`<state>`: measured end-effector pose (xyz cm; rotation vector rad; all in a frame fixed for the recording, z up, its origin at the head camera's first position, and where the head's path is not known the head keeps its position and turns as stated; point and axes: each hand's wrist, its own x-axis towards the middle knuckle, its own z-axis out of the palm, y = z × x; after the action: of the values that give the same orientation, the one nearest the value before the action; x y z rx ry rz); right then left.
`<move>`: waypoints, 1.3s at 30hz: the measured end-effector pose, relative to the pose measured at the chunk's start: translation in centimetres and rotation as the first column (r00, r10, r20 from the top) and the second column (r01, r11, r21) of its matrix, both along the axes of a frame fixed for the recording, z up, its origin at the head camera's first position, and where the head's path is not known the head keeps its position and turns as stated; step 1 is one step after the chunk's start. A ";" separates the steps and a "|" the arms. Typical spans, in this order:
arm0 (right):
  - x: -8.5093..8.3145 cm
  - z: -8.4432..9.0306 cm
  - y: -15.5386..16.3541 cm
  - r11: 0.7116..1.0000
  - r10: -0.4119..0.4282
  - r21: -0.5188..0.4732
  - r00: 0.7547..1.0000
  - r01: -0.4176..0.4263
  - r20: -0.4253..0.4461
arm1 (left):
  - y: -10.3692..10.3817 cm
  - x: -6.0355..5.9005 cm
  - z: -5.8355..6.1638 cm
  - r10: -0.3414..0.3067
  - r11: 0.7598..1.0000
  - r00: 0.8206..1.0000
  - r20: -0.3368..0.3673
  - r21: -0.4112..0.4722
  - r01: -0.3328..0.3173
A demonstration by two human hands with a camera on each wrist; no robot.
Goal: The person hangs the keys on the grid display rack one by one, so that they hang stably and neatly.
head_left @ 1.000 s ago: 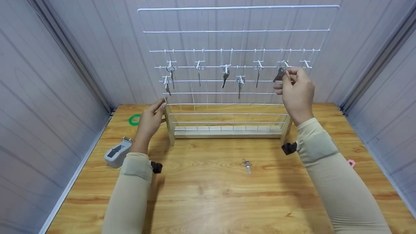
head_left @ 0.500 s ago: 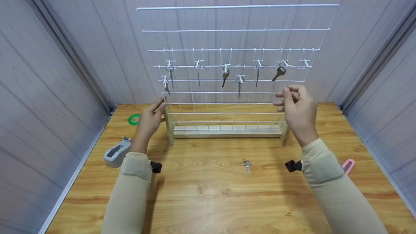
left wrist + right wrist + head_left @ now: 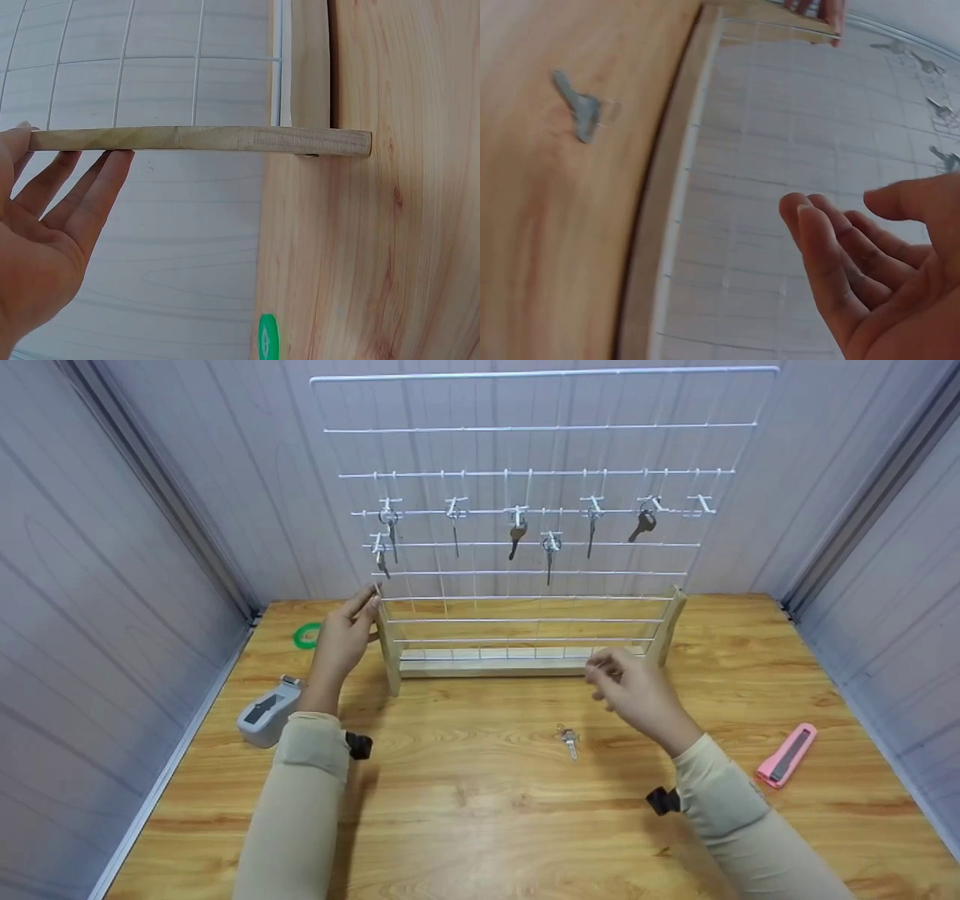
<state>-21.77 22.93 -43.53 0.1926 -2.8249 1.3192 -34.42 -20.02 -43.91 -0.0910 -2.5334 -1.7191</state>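
A white wire grid rack [image 3: 540, 431] stands on wooden posts at the back of the table, with several keys [image 3: 515, 534] hanging from its hooks; the dark-headed key [image 3: 641, 524] hangs at the right. My left hand [image 3: 346, 634] rests with straight fingers against the rack's left wooden post [image 3: 388, 649], seen as a wooden bar [image 3: 202, 139] in the left wrist view. My right hand [image 3: 630, 690] hovers empty and relaxed over the table, just right of a loose key [image 3: 569, 739] that also appears as the key [image 3: 579, 114] in the right wrist view.
A grey tape-measure-like device [image 3: 266, 718] lies at the left, a green tape ring [image 3: 306, 635] behind it, also seen as the green ring [image 3: 266, 337]. A pink utility knife [image 3: 785, 754] lies at the right. Grey panel walls close in the wooden table [image 3: 480, 825].
My right hand let go of the dark-headed key, now hanging on its hook, and dropped down and left toward the loose key. The left hand stayed on the post.
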 end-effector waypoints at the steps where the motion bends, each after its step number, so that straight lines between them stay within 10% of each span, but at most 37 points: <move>1: 0.0 -0.7 -0.2 0.999 0.023 0.028 1.000 -0.023 0.017 | 0.0 0.0 0.0 0.001 1.000 1.000 0.000 0.000 -0.001; 17: -0.9 -7.6 -1.3 0.949 0.116 0.263 0.967 -0.175 0.225 | -0.1 0.0 0.1 -0.012 1.000 1.000 -0.008 0.001 0.012; 39: -1.4 -8.3 -1.7 0.975 0.105 0.159 0.954 -0.154 0.280 | -0.2 0.0 -0.1 -0.022 1.000 1.000 -0.009 0.012 0.022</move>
<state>-23.15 21.23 -51.80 0.2211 -3.2164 1.1944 -34.44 -20.18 -44.01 -0.1257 -2.5249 -1.7370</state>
